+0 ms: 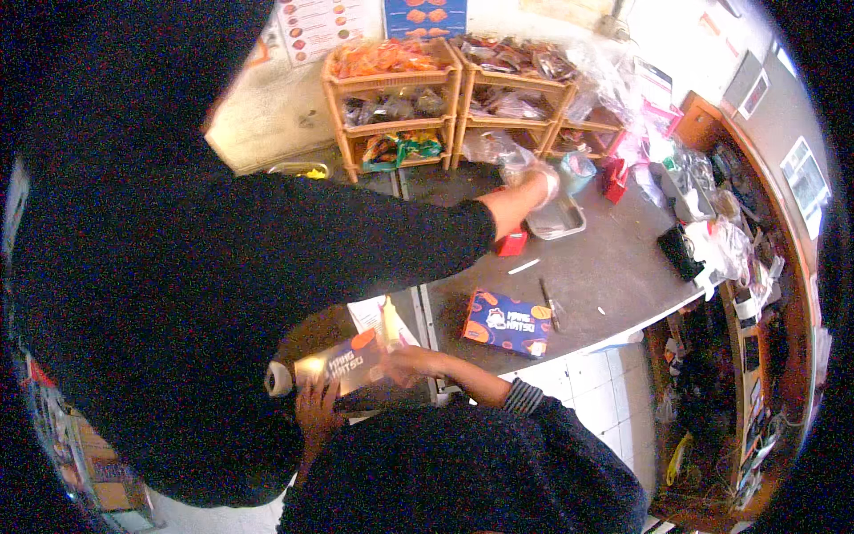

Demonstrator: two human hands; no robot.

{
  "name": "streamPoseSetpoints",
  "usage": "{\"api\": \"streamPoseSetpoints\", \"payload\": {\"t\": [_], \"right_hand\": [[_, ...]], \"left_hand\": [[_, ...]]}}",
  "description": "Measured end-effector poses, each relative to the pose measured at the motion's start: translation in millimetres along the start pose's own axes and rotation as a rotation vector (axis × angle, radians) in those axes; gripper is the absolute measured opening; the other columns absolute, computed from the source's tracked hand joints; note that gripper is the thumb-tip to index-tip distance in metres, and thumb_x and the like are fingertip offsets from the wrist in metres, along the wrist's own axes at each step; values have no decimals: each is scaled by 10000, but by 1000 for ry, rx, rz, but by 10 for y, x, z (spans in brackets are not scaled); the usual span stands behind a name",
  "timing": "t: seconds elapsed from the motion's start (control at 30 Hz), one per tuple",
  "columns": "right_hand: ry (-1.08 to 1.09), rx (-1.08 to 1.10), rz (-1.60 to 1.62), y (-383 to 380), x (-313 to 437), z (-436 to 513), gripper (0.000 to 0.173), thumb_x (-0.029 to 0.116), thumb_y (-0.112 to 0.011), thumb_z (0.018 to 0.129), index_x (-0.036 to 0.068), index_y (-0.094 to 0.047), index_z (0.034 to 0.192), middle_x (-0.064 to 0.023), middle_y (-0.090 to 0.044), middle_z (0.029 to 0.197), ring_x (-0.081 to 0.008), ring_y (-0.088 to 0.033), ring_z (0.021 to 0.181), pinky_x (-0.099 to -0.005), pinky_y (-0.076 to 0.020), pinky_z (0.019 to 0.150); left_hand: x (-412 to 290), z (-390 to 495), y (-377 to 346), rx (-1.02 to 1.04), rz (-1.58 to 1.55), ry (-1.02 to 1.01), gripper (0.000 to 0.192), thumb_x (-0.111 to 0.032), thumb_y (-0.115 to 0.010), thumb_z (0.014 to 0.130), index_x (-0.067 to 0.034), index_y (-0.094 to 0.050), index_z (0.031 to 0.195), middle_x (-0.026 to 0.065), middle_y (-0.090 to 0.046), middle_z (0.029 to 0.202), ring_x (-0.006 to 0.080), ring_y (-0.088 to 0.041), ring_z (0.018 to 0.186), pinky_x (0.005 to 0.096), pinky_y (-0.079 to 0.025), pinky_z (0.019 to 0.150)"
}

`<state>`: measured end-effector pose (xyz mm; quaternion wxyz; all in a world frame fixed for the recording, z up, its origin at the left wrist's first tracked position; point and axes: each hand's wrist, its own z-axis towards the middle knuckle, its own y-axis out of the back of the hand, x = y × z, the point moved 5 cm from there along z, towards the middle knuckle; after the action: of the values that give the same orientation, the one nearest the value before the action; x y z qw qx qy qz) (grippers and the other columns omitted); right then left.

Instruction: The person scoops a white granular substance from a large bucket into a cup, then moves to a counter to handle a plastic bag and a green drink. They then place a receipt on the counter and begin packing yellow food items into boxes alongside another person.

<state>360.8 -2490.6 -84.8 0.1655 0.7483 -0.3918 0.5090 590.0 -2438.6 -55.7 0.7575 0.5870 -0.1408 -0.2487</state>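
Observation:
With my left hand [319, 408] I grip the lower left edge of a printed cardboard box [343, 366]. Blurred at the box's right end is my right hand [413, 364], its grip unclear. Behind the box, printed paper [367, 315] and a pale yellow item [389, 320] partly show. A second blue and orange printed box [507, 324] rests on the dark counter to the right, with a pen [550, 304] beside it. From the left, a co-worker's black sleeve [400, 233] crosses the view; their hand [534, 190], seemingly in a clear glove, is over a metal tray [557, 219].
Tiered tan racks [393, 123] of bagged items stand along the wall. Red boxes [512, 241], a light blue container [577, 172] and a white strip [524, 267] lie on the counter. Plastic bags [730, 250] crowd its right end. The co-worker's body fills the left side.

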Motion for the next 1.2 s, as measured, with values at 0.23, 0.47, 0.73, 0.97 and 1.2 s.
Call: {"api": "streamPoseSetpoints", "payload": {"t": [0.23, 0.47, 0.73, 0.97, 1.2], "right_hand": [[317, -1081, -184, 1914, -102, -1343, 221, 150, -519, 813, 45, -525, 1007, -36, -583, 753, -103, -533, 515, -231, -399, 397], [162, -1304, -792, 3393, -79, -1274, 295, 239, -520, 803, -31, -591, 899, -175, -615, 841, -280, -604, 721, -362, -471, 610], [135, -1331, -541, 3701, -162, -1168, 310, 314, -573, 766, 7, -616, 751, -142, -615, 670, -256, -599, 582, -358, -466, 534], [-104, -1283, -641, 3436, -850, -1263, 346, 390, -602, 728, 45, -630, 727, -167, -598, 630, -288, -584, 536, -364, -451, 485], [215, -936, -622, 2714, -277, -1141, 179, 206, -581, 783, 34, -631, 775, -57, -592, 646, -117, -532, 558, -260, -415, 499]], "left_hand": [[-292, -346, 296, -88, -84, 350, 811, -546, -655, 548, -34, -464, 1146, 187, -532, 1091, 349, -525, 1001, 413, -444, 811], [-650, -254, 274, -195, -27, 546, 640, -323, -651, 584, -26, -476, 1122, 197, -514, 1105, 369, -489, 1024, 437, -392, 835], [-810, -185, 364, -248, 39, 555, 624, -227, -653, 548, -25, -479, 1113, 208, -509, 1110, 356, -489, 1030, 431, -392, 823], [-688, -26, 407, -210, -73, 635, 683, -174, -712, 522, -66, -466, 1150, 187, -539, 1042, 366, -528, 919, 419, -421, 804], [-507, 59, 418, -192, 42, 623, 705, -180, -703, 575, -148, -429, 1225, 138, -542, 1032, 318, -571, 836, 385, -473, 693]]}}
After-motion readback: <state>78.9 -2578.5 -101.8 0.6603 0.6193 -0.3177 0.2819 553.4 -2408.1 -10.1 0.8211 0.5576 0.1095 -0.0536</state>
